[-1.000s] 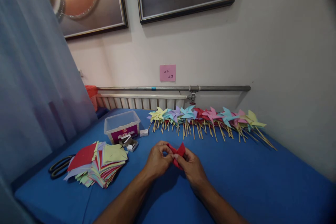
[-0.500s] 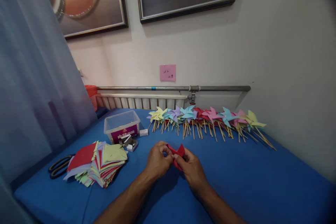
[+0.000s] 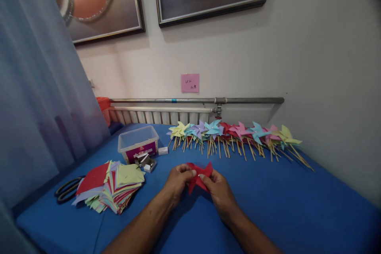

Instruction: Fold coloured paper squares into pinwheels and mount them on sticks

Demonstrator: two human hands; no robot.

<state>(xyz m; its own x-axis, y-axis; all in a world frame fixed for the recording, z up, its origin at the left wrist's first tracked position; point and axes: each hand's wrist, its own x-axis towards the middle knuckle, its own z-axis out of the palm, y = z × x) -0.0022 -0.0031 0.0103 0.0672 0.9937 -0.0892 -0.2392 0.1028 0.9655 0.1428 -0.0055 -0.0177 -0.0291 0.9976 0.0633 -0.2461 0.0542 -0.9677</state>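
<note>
Both hands hold a red paper pinwheel head point(image 3: 199, 174) just above the blue table point(image 3: 285, 202). My left hand point(image 3: 177, 181) pinches its left side with curled fingers. My right hand point(image 3: 218, 191) grips it from the right, thumb on the centre. The paper's folded points stick up and out between my fingers.
A stack of coloured paper squares point(image 3: 111, 184) lies at the left, with black scissors point(image 3: 66, 189) beside it. A clear plastic box point(image 3: 137, 143) and small staple boxes point(image 3: 145, 162) sit behind. A row of finished pinwheels on sticks point(image 3: 235, 137) lines the wall under a metal pipe point(image 3: 196, 100).
The red paper has spread wider and now shows several pinwheel points. Both hands have shifted slightly down and reset their pinch on it.
</note>
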